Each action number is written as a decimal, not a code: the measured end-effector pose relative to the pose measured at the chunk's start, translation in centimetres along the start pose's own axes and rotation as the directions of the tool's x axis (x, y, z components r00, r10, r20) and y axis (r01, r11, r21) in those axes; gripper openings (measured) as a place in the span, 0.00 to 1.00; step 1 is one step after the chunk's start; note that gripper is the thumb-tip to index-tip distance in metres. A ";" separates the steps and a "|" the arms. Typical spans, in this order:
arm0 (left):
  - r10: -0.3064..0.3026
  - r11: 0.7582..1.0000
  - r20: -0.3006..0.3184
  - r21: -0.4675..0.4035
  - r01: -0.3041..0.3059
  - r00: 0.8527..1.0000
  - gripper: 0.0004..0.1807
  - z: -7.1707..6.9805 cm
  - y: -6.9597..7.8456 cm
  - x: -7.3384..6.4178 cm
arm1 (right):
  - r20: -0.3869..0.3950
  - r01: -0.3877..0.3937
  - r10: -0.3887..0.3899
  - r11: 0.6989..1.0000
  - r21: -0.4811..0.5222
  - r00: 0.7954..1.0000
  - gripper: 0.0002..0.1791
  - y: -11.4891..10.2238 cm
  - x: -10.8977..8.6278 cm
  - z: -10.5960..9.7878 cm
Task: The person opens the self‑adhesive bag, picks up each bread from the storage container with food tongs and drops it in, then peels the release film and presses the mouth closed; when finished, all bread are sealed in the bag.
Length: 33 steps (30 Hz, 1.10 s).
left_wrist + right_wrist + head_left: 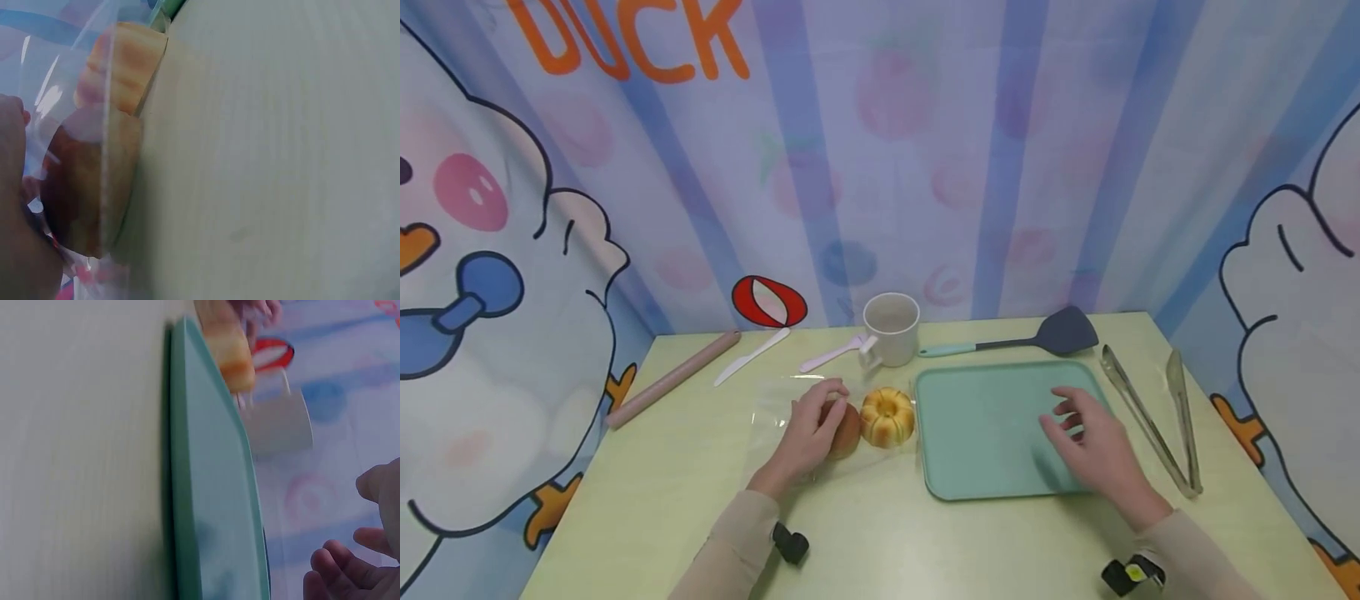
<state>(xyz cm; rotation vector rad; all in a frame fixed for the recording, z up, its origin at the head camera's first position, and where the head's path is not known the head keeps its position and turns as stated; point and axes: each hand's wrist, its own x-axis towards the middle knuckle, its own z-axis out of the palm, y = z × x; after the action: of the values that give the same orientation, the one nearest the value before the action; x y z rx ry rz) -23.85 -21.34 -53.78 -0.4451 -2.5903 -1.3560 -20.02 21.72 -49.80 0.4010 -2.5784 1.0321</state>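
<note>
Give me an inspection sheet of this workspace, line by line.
Surface: pale yellow table, no spill seen.
Job's things: round brown bun and yellow pumpkin-shaped bun side by side at a clear plastic bag, inside or on it hard to tell; rectangular green tray beside them, bare.
Clutter: pinkish-brown cylindrical rolling pin, slim white knife, thin lilac utensil, white cylindrical mug, dark spatula with mint handle, spread metal tongs.
Hands: left hand at the brown bun, grip unclear; right hand above the tray, fingers relaxed, holding nothing.
Cables: nothing seen.
Surroundings: blue-striped fabric backdrop with cartoon birds.
</note>
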 end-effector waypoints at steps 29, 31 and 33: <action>0.098 0.970 0.345 0.179 -0.167 0.934 0.23 1.0 4.9 6.3 | 0.522 -0.298 -0.063 0.760 0.577 0.851 0.35 -11.3 -2.1 11.2; 0.081 0.971 0.355 0.181 -0.154 0.932 0.22 1.1 5.0 6.4 | 0.536 -0.327 -0.052 0.741 0.586 0.843 0.36 -11.3 -2.2 11.6; 0.069 0.972 0.372 0.186 -0.147 0.925 0.21 1.2 5.0 6.5 | 0.552 -0.356 -0.041 0.724 0.591 0.833 0.37 -11.3 -2.4 12.0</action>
<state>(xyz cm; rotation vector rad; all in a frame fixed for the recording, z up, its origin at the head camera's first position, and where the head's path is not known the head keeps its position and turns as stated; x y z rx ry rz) -28.24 -16.51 -48.69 -0.8623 -2.9086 -1.0265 -16.02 5.69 -51.99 0.7311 -2.6123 2.2313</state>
